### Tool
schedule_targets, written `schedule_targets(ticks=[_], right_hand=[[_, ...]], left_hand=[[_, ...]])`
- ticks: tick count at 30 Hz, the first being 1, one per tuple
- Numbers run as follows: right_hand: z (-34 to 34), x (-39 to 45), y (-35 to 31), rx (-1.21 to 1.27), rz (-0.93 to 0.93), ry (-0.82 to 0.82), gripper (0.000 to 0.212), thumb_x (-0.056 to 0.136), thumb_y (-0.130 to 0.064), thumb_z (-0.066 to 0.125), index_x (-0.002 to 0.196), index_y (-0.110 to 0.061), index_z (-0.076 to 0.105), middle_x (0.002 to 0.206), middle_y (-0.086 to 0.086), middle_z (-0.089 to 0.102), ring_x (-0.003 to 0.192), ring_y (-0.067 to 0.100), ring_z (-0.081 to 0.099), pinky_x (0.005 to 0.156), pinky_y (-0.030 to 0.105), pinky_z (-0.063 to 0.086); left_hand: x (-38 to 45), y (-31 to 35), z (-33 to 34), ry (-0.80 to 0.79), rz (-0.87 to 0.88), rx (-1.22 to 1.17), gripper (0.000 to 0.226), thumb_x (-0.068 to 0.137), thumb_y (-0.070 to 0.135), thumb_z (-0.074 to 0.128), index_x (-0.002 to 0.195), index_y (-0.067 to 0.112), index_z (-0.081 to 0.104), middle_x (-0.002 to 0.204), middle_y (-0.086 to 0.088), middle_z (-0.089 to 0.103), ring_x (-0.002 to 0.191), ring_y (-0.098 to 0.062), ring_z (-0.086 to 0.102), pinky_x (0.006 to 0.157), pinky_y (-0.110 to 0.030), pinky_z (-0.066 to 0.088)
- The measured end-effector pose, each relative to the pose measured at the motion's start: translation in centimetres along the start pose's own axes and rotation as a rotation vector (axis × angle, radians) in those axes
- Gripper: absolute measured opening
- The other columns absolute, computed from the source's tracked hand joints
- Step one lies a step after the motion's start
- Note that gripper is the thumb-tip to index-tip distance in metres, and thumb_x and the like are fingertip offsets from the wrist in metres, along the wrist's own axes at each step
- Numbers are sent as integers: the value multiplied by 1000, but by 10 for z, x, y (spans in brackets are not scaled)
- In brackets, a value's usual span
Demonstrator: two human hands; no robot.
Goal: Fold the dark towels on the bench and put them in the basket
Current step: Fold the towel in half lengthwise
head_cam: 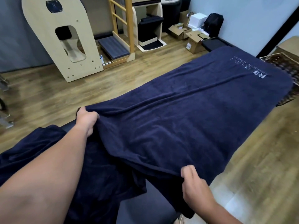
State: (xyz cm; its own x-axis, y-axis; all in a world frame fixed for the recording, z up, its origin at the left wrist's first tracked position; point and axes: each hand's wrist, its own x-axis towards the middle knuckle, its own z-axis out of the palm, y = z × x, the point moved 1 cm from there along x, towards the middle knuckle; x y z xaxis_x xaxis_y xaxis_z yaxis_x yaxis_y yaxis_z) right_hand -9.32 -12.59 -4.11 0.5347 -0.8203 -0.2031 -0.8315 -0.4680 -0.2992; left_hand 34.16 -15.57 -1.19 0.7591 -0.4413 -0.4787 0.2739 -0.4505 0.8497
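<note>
My left hand (86, 118) and right hand (191, 180) each pinch the near edge of the spread navy terry towel (186, 110), wicker basket (286, 65) beyond

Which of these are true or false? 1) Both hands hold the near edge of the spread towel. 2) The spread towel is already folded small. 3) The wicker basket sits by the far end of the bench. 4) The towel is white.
1) True: the left hand and right hand each grip the dark towel at its near edge.
2) False: it lies spread out along the bench.
3) True: the wicker basket shows at the far end.
4) False: it is dark navy, with pale lettering.
</note>
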Motion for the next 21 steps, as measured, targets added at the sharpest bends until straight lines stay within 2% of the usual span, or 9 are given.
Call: schedule_targets(ticks=[2,4,6,8,10,12,14,16,21], right_hand=[[-14,1,22,-106,-152,-7,40,68,0,56,93,-26,41,100,2,46,44,29,33,34,40,37],[-23,0,46,-221,-271,-60,33,69,-8,56,97,-25,56,101,1,48,40,27,41,32,34,38],[-34,1,72,-237,-263,-71,34,82,-24,48,113,-29,61,101,-1,49,43,27,50,36,36,45],[-47,5,95,-259,-166,-71,42,91,-39,46,132,-31,55,102,-5,47,52,27,58,44,38,50],[-66,16,116,-312,-40,-85,57,94,-32,48,150,-33,37,113,-6,45,65,27,64,51,38,46],[-89,31,134,-321,78,-105,74,92,-15,45,158,-32,17,123,-5,40,87,27,65,61,36,43],[-110,49,149,-282,165,-76,81,89,-7,44,160,-29,12,123,-4,39,99,26,64,67,34,42],[-128,64,173,-266,239,-24,82,88,-6,46,160,-29,13,121,-4,43,99,25,64,65,32,39],[-158,97,240,-242,328,-7,83,86,-4,43,159,-32,15,124,-8,49,94,24,66,65,33,44]], left_hand=[[-2,16,14,5,57,-31,65,80,-8,59,138,19,48,101,-3,56,75,-20,51,53,-25,40],[-4,33,33,-37,79,-80,88,82,-8,60,157,22,26,106,-1,51,74,-17,49,55,-28,41],[-4,49,57,-65,111,-93,90,83,-9,58,159,24,21,123,-4,48,81,-18,51,54,-30,42],[-8,64,82,-95,135,-89,91,84,-11,55,159,27,22,139,-6,40,98,-23,53,59,-30,48],[-11,75,112,-122,150,-78,93,84,-14,54,159,29,19,145,-7,36,109,-26,52,69,-34,54],[-15,85,145,-163,156,-74,100,84,-16,54,161,32,13,148,-9,34,107,-27,55,77,-38,58],[-17,96,178,-186,172,-53,103,84,-17,54,162,32,9,142,-11,38,93,-22,56,72,-33,57],[-19,107,215,-187,186,-48,105,82,-18,56,161,33,9,139,-13,42,89,-21,57,67,-31,56],[-22,125,305,-162,235,-32,103,78,-17,61,159,27,14,135,-16,46,97,-26,62,73,-37,61]])
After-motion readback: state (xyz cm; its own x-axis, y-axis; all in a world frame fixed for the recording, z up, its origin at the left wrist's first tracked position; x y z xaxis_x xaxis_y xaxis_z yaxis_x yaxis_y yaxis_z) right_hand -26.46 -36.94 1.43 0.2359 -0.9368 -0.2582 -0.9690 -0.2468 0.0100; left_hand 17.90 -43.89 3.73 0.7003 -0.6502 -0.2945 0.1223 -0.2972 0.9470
